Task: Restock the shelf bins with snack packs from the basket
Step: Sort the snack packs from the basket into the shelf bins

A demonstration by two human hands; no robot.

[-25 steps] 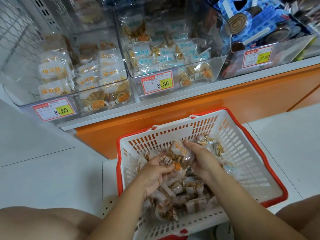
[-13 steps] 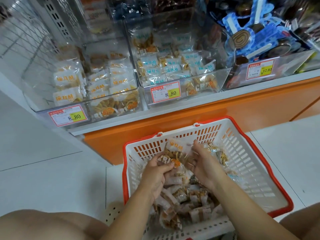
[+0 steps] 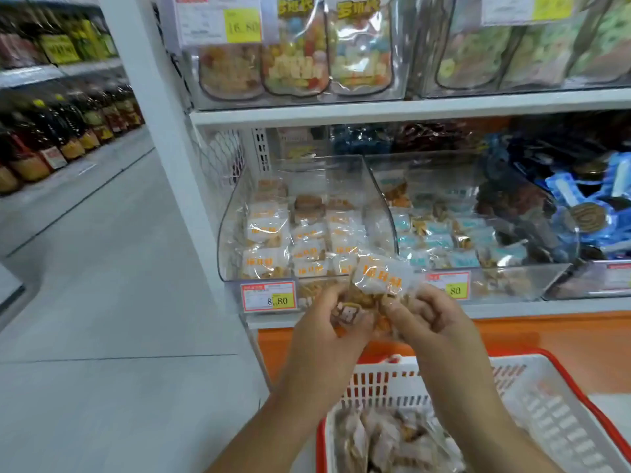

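Note:
A handful of snack packs [image 3: 379, 279], clear wrappers with orange print, is raised between my left hand [image 3: 327, 322] and my right hand [image 3: 430, 319]. Both hands close on the bunch just in front of the lower lip of a clear shelf bin [image 3: 239, 213] that holds matching orange-print packs. Below my forearms stands the white basket with a red rim [image 3: 553, 414], with several more packs [image 3: 392, 442] piled in its left part.
A second clear bin [image 3: 532, 278] to the right holds blue-print packs; a third at far right holds blue wrapped rolls. Price tags 8.80 [image 3: 268, 297] hang on the bin fronts. An upper shelf [image 3: 375, 110] carries bagged sweets. White floor and a bottle aisle [image 3: 51, 131] lie left.
Both hands have lifted a bunch of packs out of the basket and up to the front of the left bin. The view has tilted upward, showing the upper shelf.

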